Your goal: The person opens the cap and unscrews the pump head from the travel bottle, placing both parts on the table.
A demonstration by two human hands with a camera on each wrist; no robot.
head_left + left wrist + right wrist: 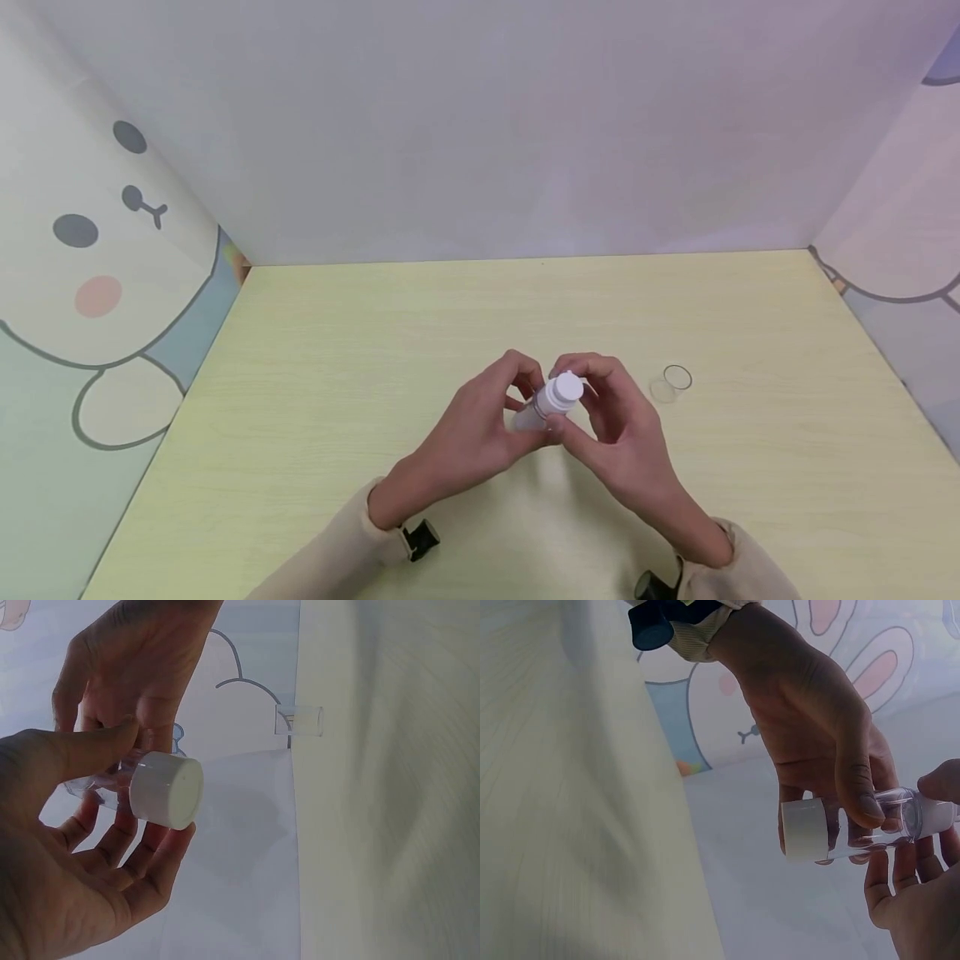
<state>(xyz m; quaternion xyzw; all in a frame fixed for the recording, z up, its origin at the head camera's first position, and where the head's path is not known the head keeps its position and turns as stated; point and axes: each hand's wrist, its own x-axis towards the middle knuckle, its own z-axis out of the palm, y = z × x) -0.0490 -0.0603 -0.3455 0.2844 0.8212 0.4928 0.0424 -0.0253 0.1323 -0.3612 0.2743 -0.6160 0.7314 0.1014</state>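
Note:
A small clear pump bottle [537,414] with a white top [567,387] is held above the table, tilted, between both hands. My left hand [468,429] grips its transparent body [891,814], with the thumb on one side and the fingers curled round the other. At the collar, the thumb and fingers of my right hand [626,446] pinch the white upper part. In the left wrist view the bottle's white base [166,790] faces the table. A clear cylindrical cap [300,720] stands on the table beyond my right hand.
The pale wooden table [337,350] reaches back to a plain light wall [480,133]. Panels with cartoon animals [90,250] flank it on the left and right. Black wrist devices [423,540] sit at both cuffs.

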